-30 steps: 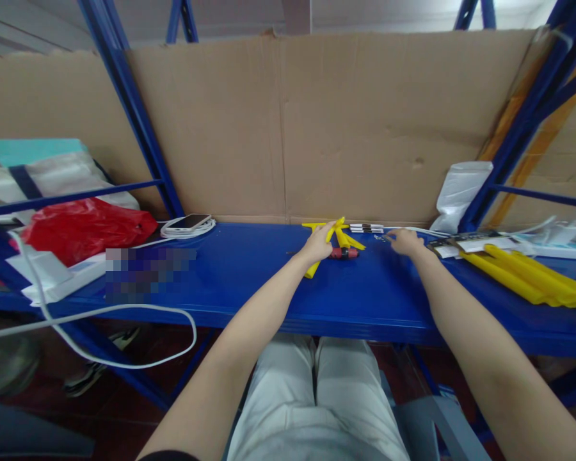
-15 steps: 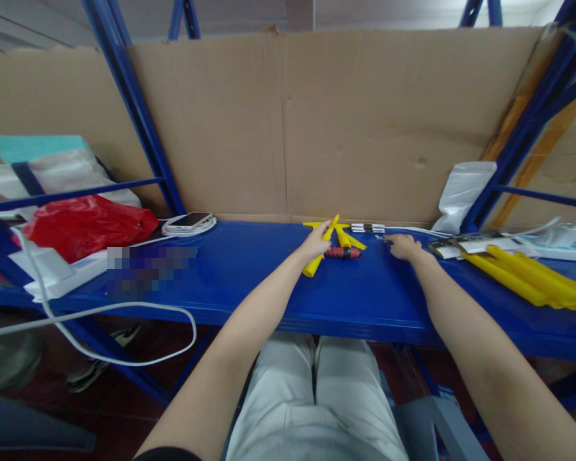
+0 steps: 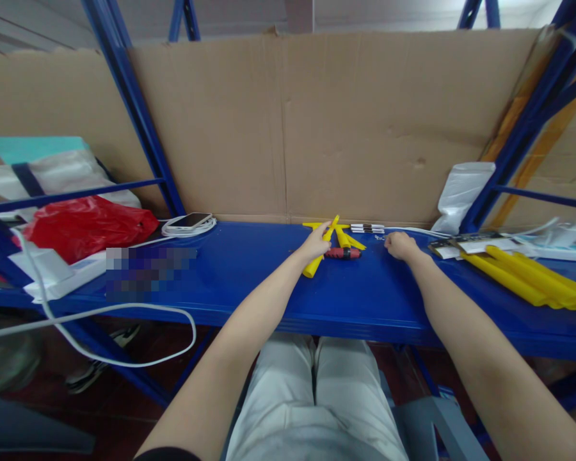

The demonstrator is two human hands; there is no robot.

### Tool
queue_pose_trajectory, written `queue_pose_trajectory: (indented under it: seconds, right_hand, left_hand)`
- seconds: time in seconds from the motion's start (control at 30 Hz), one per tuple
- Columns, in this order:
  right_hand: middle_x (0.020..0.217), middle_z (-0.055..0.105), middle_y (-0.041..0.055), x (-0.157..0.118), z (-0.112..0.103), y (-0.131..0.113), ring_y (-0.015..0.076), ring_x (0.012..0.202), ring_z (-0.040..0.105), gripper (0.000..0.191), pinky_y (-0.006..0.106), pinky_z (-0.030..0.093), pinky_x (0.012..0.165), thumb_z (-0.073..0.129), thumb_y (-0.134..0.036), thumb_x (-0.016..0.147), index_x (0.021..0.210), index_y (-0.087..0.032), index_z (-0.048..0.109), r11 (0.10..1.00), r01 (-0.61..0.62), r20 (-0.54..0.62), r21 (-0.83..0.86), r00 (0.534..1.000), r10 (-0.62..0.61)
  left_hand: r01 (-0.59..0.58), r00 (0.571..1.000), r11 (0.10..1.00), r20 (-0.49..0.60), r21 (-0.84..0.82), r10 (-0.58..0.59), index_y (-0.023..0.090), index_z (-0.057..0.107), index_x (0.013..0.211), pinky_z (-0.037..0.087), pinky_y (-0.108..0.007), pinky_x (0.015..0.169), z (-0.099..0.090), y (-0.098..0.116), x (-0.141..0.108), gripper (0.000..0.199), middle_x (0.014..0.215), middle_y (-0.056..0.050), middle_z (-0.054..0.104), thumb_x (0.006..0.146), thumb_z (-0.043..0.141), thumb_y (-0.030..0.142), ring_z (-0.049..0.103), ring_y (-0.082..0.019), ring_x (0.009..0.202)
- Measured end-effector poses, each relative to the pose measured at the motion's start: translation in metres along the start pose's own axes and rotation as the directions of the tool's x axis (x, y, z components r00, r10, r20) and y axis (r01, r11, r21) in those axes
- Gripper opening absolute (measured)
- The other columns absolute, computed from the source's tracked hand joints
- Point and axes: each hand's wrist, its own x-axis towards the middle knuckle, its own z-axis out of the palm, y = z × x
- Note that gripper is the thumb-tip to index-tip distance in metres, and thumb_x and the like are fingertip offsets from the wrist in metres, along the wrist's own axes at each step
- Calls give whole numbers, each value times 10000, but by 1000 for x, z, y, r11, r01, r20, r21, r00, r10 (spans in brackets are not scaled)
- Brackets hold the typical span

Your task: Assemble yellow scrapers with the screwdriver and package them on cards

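Observation:
My left hand (image 3: 317, 242) is closed around a slim yellow plastic piece (image 3: 311, 267), which slants on the blue tabletop (image 3: 249, 262). Other yellow pieces (image 3: 343, 238) lie just behind and to its right. A red and black screwdriver-like tool (image 3: 344, 253) rests beside my left hand. To the right, my right hand (image 3: 399, 246) is on the tabletop with its fingers drawn together; whatever they may hold is too small to make out. Tiny metal parts (image 3: 379, 238) lie just left of its fingertips, near a row of small black and white items (image 3: 367, 228).
Yellow lengths (image 3: 532, 278) and packets lie at the right, below a white plastic bag (image 3: 462, 195). At the left are a red bag (image 3: 89, 225), a power strip (image 3: 70, 282), and a phone (image 3: 192, 221) on a coiled cable. Cardboard (image 3: 288, 128) stands behind.
My right hand's fingers, stretched toward the tiny metal parts before, are now drawn together and slightly farther right. My left hand stays on the yellow piece.

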Motion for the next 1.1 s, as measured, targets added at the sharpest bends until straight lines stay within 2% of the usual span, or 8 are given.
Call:
queue_pose_trajectory:
  seconds: [0.33,0.6,0.87,1.1]
  right_hand:
    - [1089,625,172,5,6,0,285,1096,554,281,385,450,873,482,-94,776,979,-156,666,1000,2,19,-5,1000,-2]
    - [1002,671,133,2,4,-3,250,1012,604,217,327,457,817,479,-121,810,902,-172,669,1000,17,-17,15,1000,-16]
    - [966,705,119,4,3,-4,213,929,650,185,247,443,745,495,-125,823,910,-154,656,998,62,-36,25,997,-61]
    - [973,707,140,6,5,-4,212,923,652,210,235,437,757,490,-76,809,905,-130,668,994,88,-64,67,994,-84]
  left_hand:
    - [-12,1000,1000,-9,0,12,258,360,1427,418,-155,418,1,0,-1,785,1379,-120,488,703,480,-20,565,-64,574]
    - [-18,1000,1000,6,6,18,254,337,1443,466,-200,465,1,-1,1,796,1395,-139,456,707,468,-17,603,-102,624]
    - [-18,1000,1000,-9,-5,18,266,366,1424,425,-155,415,1,0,0,786,1381,-123,485,700,481,-18,551,-51,546]
    - [-21,1000,999,0,31,21,247,352,1438,404,-169,390,0,2,-2,779,1409,-139,451,716,470,-24,542,-53,531]
